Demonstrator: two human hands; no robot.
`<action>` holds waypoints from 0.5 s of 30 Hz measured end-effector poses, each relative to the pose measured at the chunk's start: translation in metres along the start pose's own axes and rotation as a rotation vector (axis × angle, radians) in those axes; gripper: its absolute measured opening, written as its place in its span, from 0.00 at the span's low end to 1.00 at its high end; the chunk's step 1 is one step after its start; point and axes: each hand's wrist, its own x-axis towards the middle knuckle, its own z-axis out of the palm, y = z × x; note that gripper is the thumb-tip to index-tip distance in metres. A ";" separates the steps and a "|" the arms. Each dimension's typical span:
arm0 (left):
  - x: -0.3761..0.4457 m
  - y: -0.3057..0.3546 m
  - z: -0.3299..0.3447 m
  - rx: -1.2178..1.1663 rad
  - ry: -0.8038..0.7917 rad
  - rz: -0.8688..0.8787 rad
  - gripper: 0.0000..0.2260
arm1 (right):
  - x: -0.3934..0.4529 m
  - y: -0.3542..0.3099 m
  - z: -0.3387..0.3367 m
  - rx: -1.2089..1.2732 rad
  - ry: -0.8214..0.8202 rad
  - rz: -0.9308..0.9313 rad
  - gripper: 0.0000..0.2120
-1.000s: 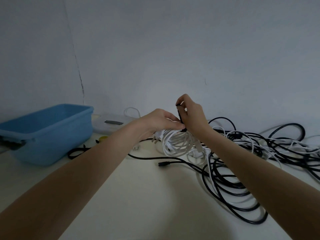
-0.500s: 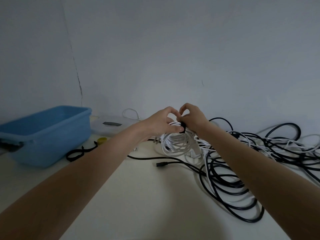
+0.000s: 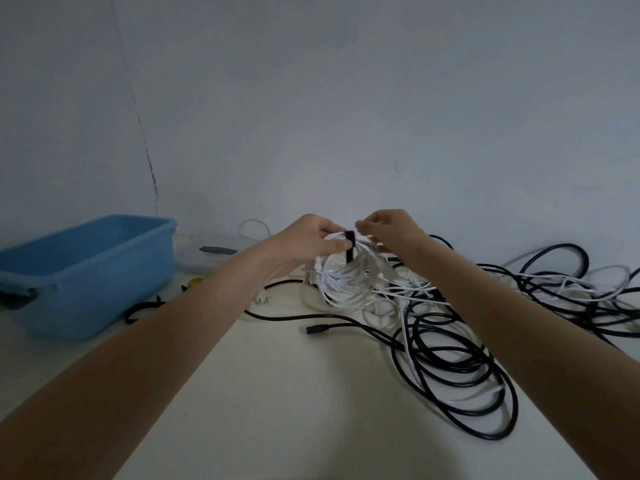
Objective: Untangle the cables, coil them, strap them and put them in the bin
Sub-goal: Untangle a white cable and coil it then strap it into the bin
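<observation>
Strap [image 3: 349, 245] closure is the weak point right now — the black band is crossing over the top of the white coil [image 3: 346, 278] with its tail hanging down through the loops, and if that tail is not getting pressed fully against itself, the coil will likely be springing open on the way to the bin. Left hand [image 3: 311, 242] is gripping the top of the coil, thumb lying along the strands right beside the strap. Right hand [image 3: 388, 230] is sitting at the coil's top on the other side of the strap with fingers curled, but I cannot tell what, if anything, it is pinching. Second risk: white strands are trailing from the coil's right side into the loose tangle [image 3: 467, 348] of black and white cables, so lifting it may be dragging the pile along — cannot tell if those strands belong to this cable. Coil itself is looking tidy: several thin white loops, roughly round, held upright just above the table [image 3: 277, 393], plug end poking out at lower left. Blue bin [image 3: 86, 261] is sitting well apart at far left, nothing visible inside from this angle.
</observation>
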 end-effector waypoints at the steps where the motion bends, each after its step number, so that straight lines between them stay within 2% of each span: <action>1: 0.003 -0.002 -0.003 0.000 0.033 -0.024 0.13 | -0.001 0.000 -0.003 -0.015 -0.007 -0.050 0.05; 4: 0.008 -0.006 -0.006 -0.090 0.057 -0.081 0.13 | -0.008 -0.004 -0.009 0.010 -0.194 -0.158 0.04; 6: 0.009 -0.007 -0.007 -0.179 0.047 -0.102 0.12 | -0.011 -0.006 -0.007 -0.092 -0.280 -0.196 0.10; 8: 0.009 -0.009 -0.007 -0.246 0.032 -0.113 0.11 | -0.010 -0.008 -0.004 -0.188 -0.268 -0.210 0.14; 15: 0.008 -0.012 -0.007 -0.362 -0.043 -0.124 0.09 | -0.008 -0.010 0.000 -0.218 -0.259 -0.166 0.12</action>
